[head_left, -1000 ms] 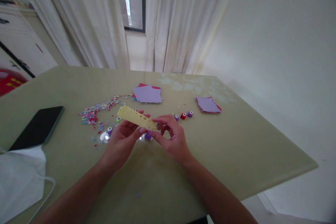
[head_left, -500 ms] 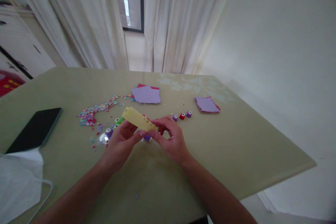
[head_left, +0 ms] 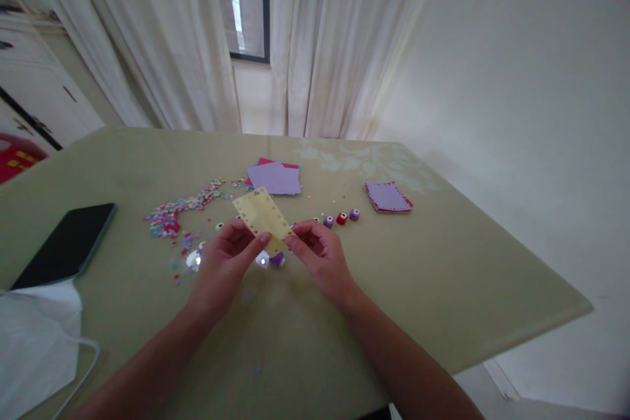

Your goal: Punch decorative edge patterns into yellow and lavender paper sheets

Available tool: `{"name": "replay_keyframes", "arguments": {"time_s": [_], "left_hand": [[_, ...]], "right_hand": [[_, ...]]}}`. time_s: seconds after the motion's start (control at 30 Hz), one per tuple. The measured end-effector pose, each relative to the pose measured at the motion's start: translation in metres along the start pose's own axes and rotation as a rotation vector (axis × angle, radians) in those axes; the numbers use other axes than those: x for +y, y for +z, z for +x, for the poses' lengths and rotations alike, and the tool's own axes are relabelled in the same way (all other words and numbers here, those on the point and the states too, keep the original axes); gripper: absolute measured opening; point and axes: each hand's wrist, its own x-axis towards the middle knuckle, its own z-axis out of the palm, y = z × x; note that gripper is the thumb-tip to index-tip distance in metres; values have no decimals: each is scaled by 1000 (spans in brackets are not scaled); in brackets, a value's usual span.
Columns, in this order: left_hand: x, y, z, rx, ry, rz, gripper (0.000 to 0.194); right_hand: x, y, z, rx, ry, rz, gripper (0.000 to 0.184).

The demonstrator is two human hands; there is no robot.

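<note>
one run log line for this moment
left hand: holds yellow card | right hand: holds same card | card edges: holes | nearby: confetti, purple paper

Left forearm (head_left: 147, 356) and right forearm (head_left: 406, 351) reach forward, angled inward. Left grip (head_left: 226, 259): thumb extended, fingers curled. Right grip (head_left: 322, 256): thumb and forefinger pinched, near the left.

No text can be read; yellow marks (head_left: 21, 161) on the red object (head_left: 6, 156) at left are too blurred.

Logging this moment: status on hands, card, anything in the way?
Left hand, right hand both gripping yellow card. Card raised above table. Purple piece near its lower end in view; nothing visibly blocking.
</note>
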Motion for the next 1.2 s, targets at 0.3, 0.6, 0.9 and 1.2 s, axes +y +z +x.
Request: {"name": "replay_keyframes", "arguments": {"time_s": [0.3,0.6,0.9,1.2], "left_hand": [[2,0,-1,-27,-71,56,26],[2,4,0,-29,-174,-43,29],[2,4,-2,-47,-82,95,29],[3,4,-3,-59,21,197,23]], "right_hand": [[-2,0,-1,69,-53,-188,22],[-3,3,-4,140,-110,-255,29],[-4,0,-2,79,-344,-466,12],[-3,6,-6,-117,-315,-434,37]]}}
